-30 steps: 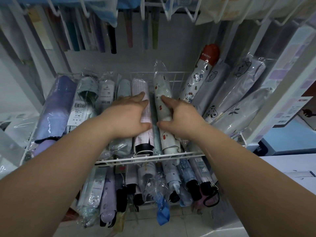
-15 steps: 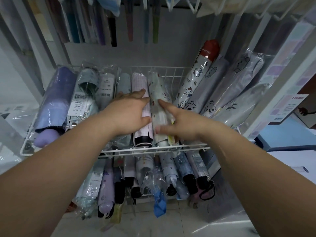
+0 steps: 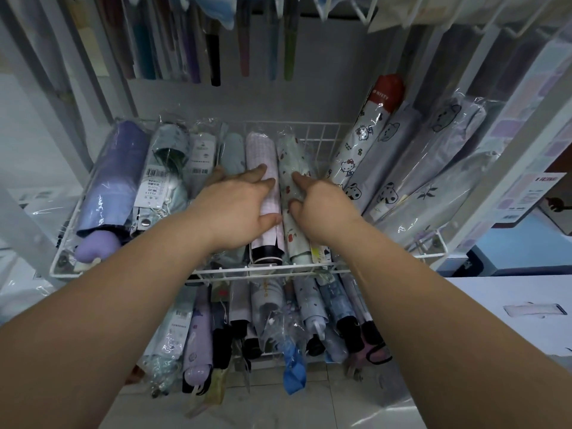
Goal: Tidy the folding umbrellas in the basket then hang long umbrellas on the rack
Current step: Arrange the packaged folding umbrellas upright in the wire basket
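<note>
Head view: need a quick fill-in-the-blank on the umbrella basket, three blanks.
1. The left hand rests on the checked umbrella, coloured ____.
2. The right hand grips the pale umbrella printed with red ____.
3. In the wire basket, the purple umbrella lies farthest ____.
Missing: pink; cherries; left.

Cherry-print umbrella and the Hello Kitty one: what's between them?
Head view: the right hand, gripping the cherry-print umbrella, fills the near part; farther back the gap to the Hello Kitty umbrella shows only bare basket wire.
</note>
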### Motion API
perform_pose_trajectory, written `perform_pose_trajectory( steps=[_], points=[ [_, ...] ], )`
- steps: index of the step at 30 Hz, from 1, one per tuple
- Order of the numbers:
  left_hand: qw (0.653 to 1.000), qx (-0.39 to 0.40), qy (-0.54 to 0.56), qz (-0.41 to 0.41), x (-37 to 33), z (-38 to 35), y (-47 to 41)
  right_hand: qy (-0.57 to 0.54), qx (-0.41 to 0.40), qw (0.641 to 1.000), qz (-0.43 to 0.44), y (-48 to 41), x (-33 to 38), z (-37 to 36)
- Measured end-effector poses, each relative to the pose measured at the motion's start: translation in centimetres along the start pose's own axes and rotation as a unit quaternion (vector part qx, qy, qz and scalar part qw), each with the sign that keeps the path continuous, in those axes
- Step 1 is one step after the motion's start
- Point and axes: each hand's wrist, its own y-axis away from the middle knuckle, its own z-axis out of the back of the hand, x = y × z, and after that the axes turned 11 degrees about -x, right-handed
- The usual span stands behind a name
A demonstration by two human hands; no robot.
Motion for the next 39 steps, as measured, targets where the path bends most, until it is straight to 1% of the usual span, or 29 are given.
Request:
perform_pose_trajectory(
  steps=[5,8,9,11,13,14,16,17,19,23,26,28,31,33,35,39],
  points=[
    [1.0,0.012,-0.011,-0.021,0.1,0.5,-0.2,0.008,0.009,1.0,-0.009,0.3,0.1,-0.1],
    [1.0,0.008,-0.017,-0.021,-0.2,0.7,-0.3,0.003,0.015,1.0,-0.012,0.9,-0.1,0.5],
    [1.0,-0.002,-0.009,-0.018,-0.4,0.6,-0.3,-0.004,0.005,1.0,-0.013,1.2,-0.3,0.9],
    [0.998,-0.05,0.033,-0.017,-1.3,0.6,-0.2,-0.015,-0.052,0.998,-0.017,2.3,-0.9,1.9],
    [0.99,-0.099,0.097,-0.026,-2.9,0.8,-0.2,-0.013,-0.145,0.989,-0.014,3.7,-1.9,3.2],
    [0.985,-0.112,0.124,-0.033,-3.9,0.9,-0.3,-0.005,-0.198,0.98,-0.009,4.4,-2.6,4.0],
    [0.979,-0.118,0.159,-0.047,-6.0,1.1,-0.7,0.009,-0.286,0.958,-0.011,5.5,-4.1,5.5],
    [0.976,-0.118,0.173,-0.054,-7.0,1.1,-1.0,0.01,-0.316,0.949,-0.021,6.1,-4.9,6.2],
    [0.971,-0.111,0.201,-0.061,-8.7,1.0,-1.6,0.008,-0.345,0.938,-0.046,7.3,-6.4,7.2],
    [0.965,-0.08,0.242,-0.065,-11.7,0.1,-2.7,0.021,-0.334,0.938,-0.085,9.3,-8.7,7.6],
    [0.957,-0.075,0.273,-0.06,-13.5,-0.8,-3.5,0.035,-0.297,0.947,-0.113,10.1,-9.6,8.0],
    [0.955,-0.056,0.284,-0.058,-14.4,-1.4,-4.0,0.046,-0.269,0.953,-0.128,10.6,-9.6,8.4],
    [0.952,-0.05,0.297,-0.057,-15.4,-2.0,-4.5,0.039,-0.216,0.963,-0.156,11.2,-9.2,8.7],
    [0.949,-0.056,0.306,-0.046,-15.5,-2.4,-4.9,0.014,-0.199,0.966,-0.163,11.2,-9.2,8.7],
    [0.948,-0.051,0.31,-0.042,-15.2,-3.0,-5.2,-0.037,-0.203,0.964,-0.166,11.3,-9.2,8.1],
    [0.925,-0.051,0.375,-0.035,-14.6,-4.0,-5.3,-0.179,-0.232,0.943,-0.159,12.4,-9.6,6.6]
  ],
)
